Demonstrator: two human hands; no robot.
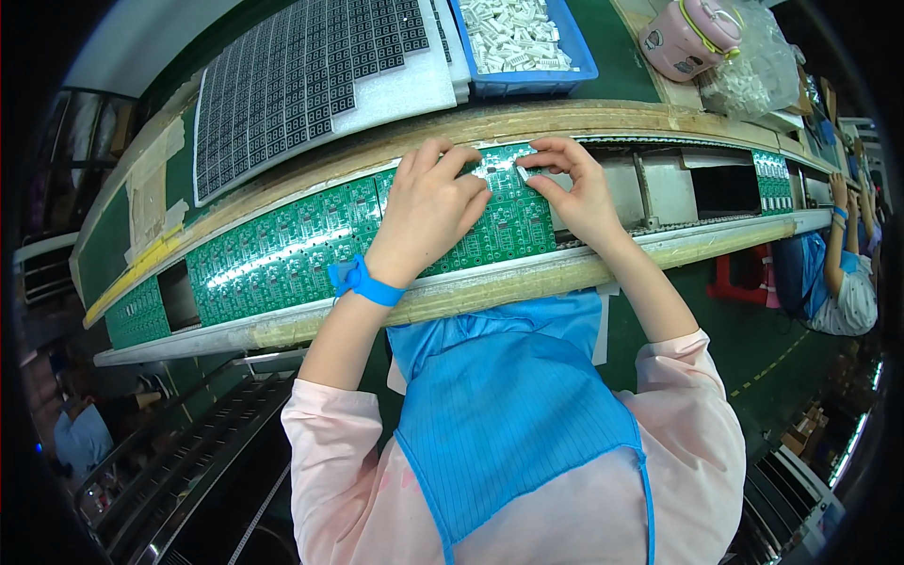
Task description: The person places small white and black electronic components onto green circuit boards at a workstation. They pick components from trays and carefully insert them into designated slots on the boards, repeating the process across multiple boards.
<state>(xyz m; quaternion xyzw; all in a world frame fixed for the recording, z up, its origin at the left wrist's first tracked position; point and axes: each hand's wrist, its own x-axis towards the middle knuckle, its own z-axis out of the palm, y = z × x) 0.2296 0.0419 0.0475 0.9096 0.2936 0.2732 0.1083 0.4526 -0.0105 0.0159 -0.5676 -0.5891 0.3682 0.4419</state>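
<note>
Green circuit boards lie in a row along the conveyor rail in front of me. My right hand pinches a small white connector between thumb and fingers, over the right end of the board under my hands. Beside it, my left hand rests over the same board with curled fingers. Whatever its fingertips hold, if anything, is hidden. A blue wrist strap goes round my left wrist.
Beyond the rail lies a foam sheet with rows of black digit displays. A blue bin holds white connectors. A pink lidded container and a plastic bag stand far right. Another person works further along the line.
</note>
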